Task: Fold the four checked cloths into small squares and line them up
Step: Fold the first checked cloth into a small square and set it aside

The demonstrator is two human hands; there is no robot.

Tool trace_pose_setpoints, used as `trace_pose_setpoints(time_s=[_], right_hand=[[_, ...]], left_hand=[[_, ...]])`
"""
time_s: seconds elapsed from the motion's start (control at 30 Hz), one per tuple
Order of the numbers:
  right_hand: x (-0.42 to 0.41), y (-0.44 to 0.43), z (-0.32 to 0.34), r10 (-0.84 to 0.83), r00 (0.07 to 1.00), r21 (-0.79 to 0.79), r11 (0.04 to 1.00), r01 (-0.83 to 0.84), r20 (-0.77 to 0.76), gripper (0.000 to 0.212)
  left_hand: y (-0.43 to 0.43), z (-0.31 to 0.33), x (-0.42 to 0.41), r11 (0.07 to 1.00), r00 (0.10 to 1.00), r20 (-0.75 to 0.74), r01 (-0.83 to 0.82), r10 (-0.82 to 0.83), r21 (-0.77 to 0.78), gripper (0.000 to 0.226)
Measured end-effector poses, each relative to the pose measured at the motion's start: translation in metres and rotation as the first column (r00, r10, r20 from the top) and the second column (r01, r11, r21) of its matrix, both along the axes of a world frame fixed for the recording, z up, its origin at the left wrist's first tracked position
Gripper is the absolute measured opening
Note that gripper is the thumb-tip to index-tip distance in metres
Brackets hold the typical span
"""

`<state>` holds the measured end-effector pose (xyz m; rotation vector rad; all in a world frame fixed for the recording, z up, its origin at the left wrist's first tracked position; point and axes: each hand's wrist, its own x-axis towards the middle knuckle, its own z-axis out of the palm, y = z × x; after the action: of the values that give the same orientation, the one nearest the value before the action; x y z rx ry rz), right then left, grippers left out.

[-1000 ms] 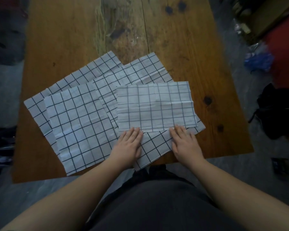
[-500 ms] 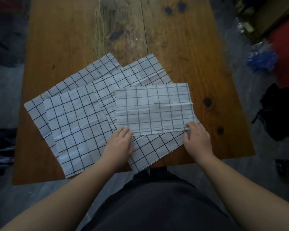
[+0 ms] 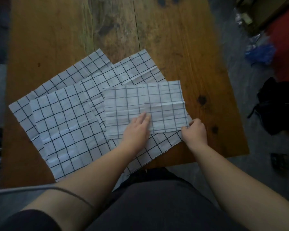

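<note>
Four white cloths with dark grid lines overlap on the wooden table (image 3: pixel 182 39). The top one, a half-folded cloth (image 3: pixel 157 100), is a rectangle lying to the right. My left hand (image 3: pixel 137 129) presses flat on the middle of its near edge, fingers spread. My right hand (image 3: pixel 194 130) pinches the half-folded cloth's near right corner. Beneath it lie an unfolded cloth (image 3: pixel 137 69), a near-left cloth (image 3: pixel 65 127) and a far-left cloth (image 3: pixel 65 75), all spread flat. The lowest one's corner hangs over the table's near edge.
The far half of the table is bare wood with dark knots (image 3: pixel 202 100). On the floor to the right lie a black bag (image 3: pixel 277 105), a blue crumpled bag (image 3: pixel 259 52) and something red (image 3: pixel 287 47). A thin cable (image 3: pixel 23 190) crosses my left forearm.
My left hand slid right and forward onto the middle of the folded cloth. My right hand moved right to the near right corner and closed on it.
</note>
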<state>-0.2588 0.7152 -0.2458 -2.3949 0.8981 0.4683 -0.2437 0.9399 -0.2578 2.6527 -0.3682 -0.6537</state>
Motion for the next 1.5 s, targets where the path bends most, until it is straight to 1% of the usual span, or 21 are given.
trace_pose_setpoints(time_s=[0.1, 0.2, 0.3, 0.4, 0.5, 0.57, 0.63, 0.7, 0.73, 0.8, 0.93, 1.03, 1.17, 1.23, 1.33, 1.4, 1.5], right_hand=[[0.006, 0.000, 0.002, -0.045, 0.999, 0.040, 0.998, 0.045, -0.016, 0.036], [0.010, 0.003, 0.004, -0.019, 0.999, 0.033, 0.999, 0.020, -0.039, 0.032], [0.011, 0.005, 0.006, -0.009, 0.998, 0.062, 0.998, 0.013, -0.058, 0.025], [0.013, 0.003, 0.007, -0.014, 0.999, 0.101, 0.995, 0.018, -0.043, 0.018], [0.014, 0.001, 0.011, -0.084, 0.996, 0.230, 0.970, 0.082, -0.005, 0.013], [0.014, 0.000, 0.015, -0.162, 0.987, 0.326, 0.934, 0.148, 0.015, 0.016], [0.012, 0.000, 0.017, -0.251, 0.968, 0.408, 0.886, 0.220, 0.025, 0.026], [0.011, 0.001, 0.020, -0.288, 0.957, 0.437, 0.866, 0.241, 0.043, 0.033], [0.011, 0.002, 0.021, -0.271, 0.961, 0.430, 0.875, 0.222, 0.056, 0.033], [0.009, 0.001, 0.022, -0.192, 0.978, 0.377, 0.914, 0.148, 0.081, 0.027], [0.003, -0.001, 0.026, -0.007, 0.997, 0.171, 0.985, -0.007, 0.079, 0.023], [0.000, -0.001, 0.032, 0.088, 0.994, 0.088, 0.992, -0.093, 0.065, 0.014], [0.000, 0.000, 0.040, 0.148, 0.987, 0.043, 0.988, -0.150, 0.062, 0.012], [0.001, 0.003, 0.047, 0.142, 0.988, 0.095, 0.985, -0.147, 0.057, 0.012], [0.004, 0.015, 0.057, 0.066, 0.991, 0.315, 0.944, -0.099, 0.114, 0.007], [0.003, 0.026, 0.065, 0.015, 0.985, 0.416, 0.905, -0.086, 0.170, 0.012], [0.000, 0.046, 0.077, 0.029, 0.967, 0.467, 0.872, -0.148, 0.252, 0.009]], left_hand=[[0.000, 0.003, 0.014, 0.999, 0.996, -0.079, -0.037, 0.036, -0.016, 0.076], [-0.002, 0.009, 0.028, 0.999, 0.990, -0.139, -0.008, 0.013, 0.032, 0.085], [-0.005, 0.010, 0.037, 0.995, 0.980, -0.198, 0.012, 0.008, 0.098, 0.087], [-0.006, 0.011, 0.040, 0.991, 0.979, -0.202, 0.036, -0.009, 0.131, 0.089], [-0.006, 0.012, 0.040, 0.990, 0.983, -0.186, 0.029, -0.003, 0.138, 0.091], [-0.005, 0.012, 0.041, 0.991, 0.981, -0.191, 0.013, 0.014, 0.136, 0.095], [-0.003, 0.014, 0.042, 0.991, 0.978, -0.207, 0.000, 0.027, 0.132, 0.100], [-0.001, 0.015, 0.042, 0.990, 0.977, -0.214, 0.013, 0.017, 0.138, 0.100], [0.000, 0.015, 0.042, 0.990, 0.977, -0.214, 0.020, 0.010, 0.140, 0.100], [0.001, 0.016, 0.043, 0.990, 0.979, -0.206, 0.027, 0.002, 0.140, 0.100], [0.005, 0.015, 0.041, 0.989, 0.980, -0.200, 0.047, -0.018, 0.139, 0.103], [0.009, 0.013, 0.033, 0.990, 0.981, -0.192, 0.049, -0.024, 0.130, 0.105], [0.010, 0.013, 0.026, 0.992, 0.980, -0.195, 0.047, -0.024, 0.116, 0.105], [0.009, 0.013, 0.025, 0.993, 0.980, -0.196, 0.042, -0.020, 0.109, 0.104], [0.010, 0.014, 0.025, 0.997, 0.981, -0.193, 0.018, -0.003, 0.077, 0.101], [0.013, 0.014, 0.022, 1.000, 0.983, -0.186, -0.004, 0.009, 0.027, 0.092], [0.022, 0.014, 0.017, 0.998, 0.985, -0.169, -0.026, 0.016, -0.057, 0.078]])
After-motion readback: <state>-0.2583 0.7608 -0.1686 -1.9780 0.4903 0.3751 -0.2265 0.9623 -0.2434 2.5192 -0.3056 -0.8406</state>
